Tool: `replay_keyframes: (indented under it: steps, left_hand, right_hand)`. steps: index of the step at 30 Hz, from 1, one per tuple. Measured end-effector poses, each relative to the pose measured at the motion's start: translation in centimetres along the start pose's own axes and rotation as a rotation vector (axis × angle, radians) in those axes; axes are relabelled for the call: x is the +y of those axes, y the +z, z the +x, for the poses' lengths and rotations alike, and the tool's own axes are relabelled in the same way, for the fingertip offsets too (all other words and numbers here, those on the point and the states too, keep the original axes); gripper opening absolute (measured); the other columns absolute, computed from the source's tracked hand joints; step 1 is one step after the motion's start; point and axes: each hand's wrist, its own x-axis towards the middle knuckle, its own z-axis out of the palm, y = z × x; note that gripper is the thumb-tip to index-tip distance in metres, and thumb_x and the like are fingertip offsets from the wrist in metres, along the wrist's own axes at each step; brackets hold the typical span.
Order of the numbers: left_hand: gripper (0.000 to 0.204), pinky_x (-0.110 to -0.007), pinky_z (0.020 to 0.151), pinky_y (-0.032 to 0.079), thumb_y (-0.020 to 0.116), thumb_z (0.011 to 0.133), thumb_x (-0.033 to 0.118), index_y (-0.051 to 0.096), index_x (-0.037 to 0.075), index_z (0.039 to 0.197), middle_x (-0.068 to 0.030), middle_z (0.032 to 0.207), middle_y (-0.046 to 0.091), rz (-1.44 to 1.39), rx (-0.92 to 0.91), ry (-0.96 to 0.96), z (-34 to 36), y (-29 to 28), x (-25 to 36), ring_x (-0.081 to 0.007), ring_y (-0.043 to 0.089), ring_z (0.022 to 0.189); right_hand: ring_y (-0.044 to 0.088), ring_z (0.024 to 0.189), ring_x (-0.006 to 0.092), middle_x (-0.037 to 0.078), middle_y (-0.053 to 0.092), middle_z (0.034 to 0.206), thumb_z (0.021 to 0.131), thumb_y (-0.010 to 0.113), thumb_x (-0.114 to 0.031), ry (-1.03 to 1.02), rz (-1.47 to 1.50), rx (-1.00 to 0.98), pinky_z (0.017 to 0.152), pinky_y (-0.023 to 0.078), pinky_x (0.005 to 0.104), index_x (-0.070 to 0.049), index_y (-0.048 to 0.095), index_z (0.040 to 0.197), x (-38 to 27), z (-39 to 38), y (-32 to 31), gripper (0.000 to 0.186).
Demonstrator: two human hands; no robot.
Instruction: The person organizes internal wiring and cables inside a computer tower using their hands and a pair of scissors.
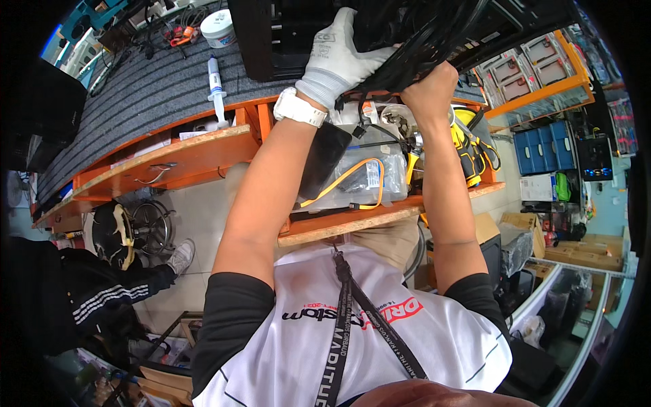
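My left hand (341, 57), in a white knit glove, reaches into an open black computer case (261, 34). Its thumb and fingers are spread beside a thick bundle of black cables (413, 47), with its fingertips partly lost against the dark. My bare right hand (431, 93) is closed on the lower end of this bundle. Under both hands an open wooden drawer (352, 222) holds a black flat box (324, 159), an orange flat cable (346, 178), a clear plastic package (380, 193) and yellow-black tools (468, 146).
On the ribbed grey mat (156, 74) lie a syringe (215, 88) and a white round tub (218, 28). A second drawer (163, 159) juts out at left. Another person's leg (115, 292) shows at lower left. Blue bins (544, 148) and cardboard boxes (586, 254) stand at right.
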Motion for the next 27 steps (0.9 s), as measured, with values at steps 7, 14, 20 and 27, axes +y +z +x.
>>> replay_keyframes:
  steps: [7,14,20,27]
  left_hand:
    - [0.078,-0.047,0.08,0.063,0.102,0.071,0.037,0.062,-0.002,0.126,-0.0238,0.1,0.078,0.024,0.156,0.09,-0.5,1.2,1.2,-0.0414,0.08,0.09]
    - [0.072,-0.038,0.075,0.064,0.101,0.071,0.032,0.064,0.001,0.124,-0.0158,0.096,0.079,0.045,0.178,0.1,-0.5,0.8,0.9,-0.0266,0.081,0.082]
    - [0.058,-0.034,0.086,0.061,0.096,0.079,0.016,0.062,-0.001,0.122,-0.0112,0.104,0.076,-0.037,0.113,0.071,-0.7,0.7,0.3,-0.0175,0.075,0.094]
    - [0.038,-0.032,0.09,0.059,0.089,0.091,0.006,0.066,0.0,0.12,-0.0072,0.108,0.078,-0.54,-0.109,-0.117,0.1,-0.1,1.1,-0.0144,0.072,0.096]
  right_hand:
    - [0.075,0.084,0.0449,0.02,0.076,0.089,0.086,0.079,-0.015,-0.062,-0.008,0.028,0.073,0.059,0.0495,-0.003,0.076,0.096,0.3,0.1,0.6,0.016]
    - [0.072,0.076,0.0373,0.013,0.072,0.087,0.086,0.078,-0.015,-0.165,-0.029,0.085,0.067,0.058,0.0477,-0.007,0.074,0.083,-0.2,-0.1,0.9,0.009]
    - [0.075,0.084,0.0426,0.017,0.076,0.091,0.083,0.079,-0.011,0.021,0.039,0.085,0.071,0.058,0.0471,-0.007,0.077,0.094,-0.4,-0.7,1.0,0.012]
    - [0.075,0.078,0.0265,0.016,0.077,0.093,0.1,0.076,-0.021,0.55,0.642,-0.255,0.073,0.059,0.039,-0.003,0.082,0.108,1.8,-1.6,-2.5,0.02]
